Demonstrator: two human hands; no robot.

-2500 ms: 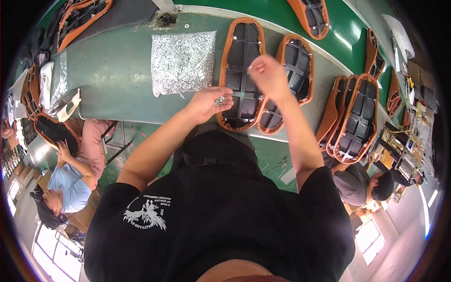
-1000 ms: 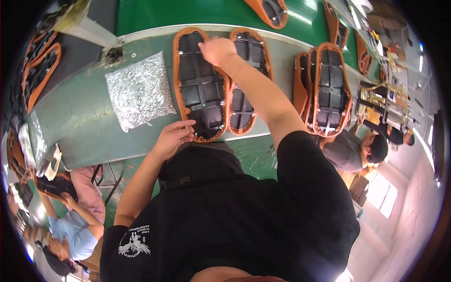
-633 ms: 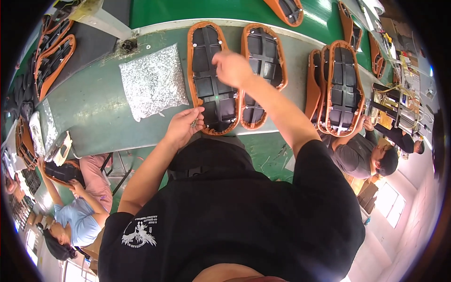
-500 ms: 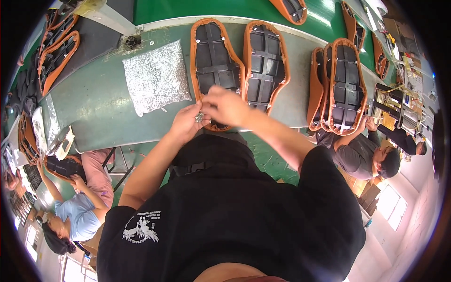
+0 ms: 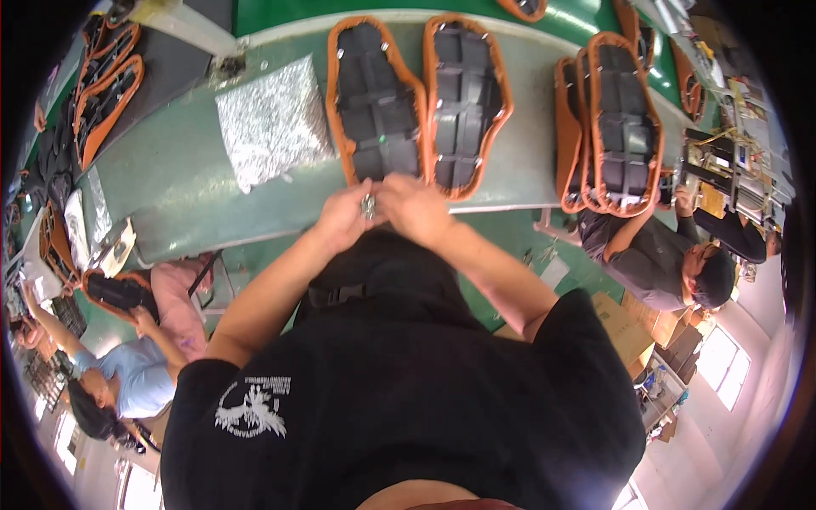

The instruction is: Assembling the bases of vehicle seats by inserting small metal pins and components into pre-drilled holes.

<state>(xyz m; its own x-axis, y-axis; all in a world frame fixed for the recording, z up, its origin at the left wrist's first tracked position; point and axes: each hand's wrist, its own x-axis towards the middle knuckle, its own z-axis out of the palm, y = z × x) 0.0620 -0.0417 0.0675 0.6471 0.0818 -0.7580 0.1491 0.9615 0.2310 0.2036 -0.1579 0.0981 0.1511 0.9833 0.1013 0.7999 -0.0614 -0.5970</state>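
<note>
My left hand (image 5: pixel 344 218) is closed around a small cluster of silvery metal pieces (image 5: pixel 368 206), which look like fasteners. My right hand (image 5: pixel 414 208) meets it, fingers curled at the near end of a long black ribbed panel with an orange-brown covered rim (image 5: pixel 374 98); what its fingertips hold is hidden. A similar panel (image 5: pixel 466 110) lies just right of the first, both with their ribbed sides up. Left of them on the green table rests a clear plastic bag (image 5: pixel 274 123) full of small silvery pieces.
More orange-rimmed panels (image 5: pixel 625 127) are stacked at the right of the table (image 5: pixel 183 183). A co-worker (image 5: pixel 654 259) reaches beside that stack. At the left another person (image 5: pixel 140 374) sits with a panel (image 5: pixel 119 291). A metal post (image 5: pixel 183 25) stands at the far left.
My right hand has come down from above the panel to beside my left hand, and both now meet at its near end. The view has shifted, so the table sits higher.
</note>
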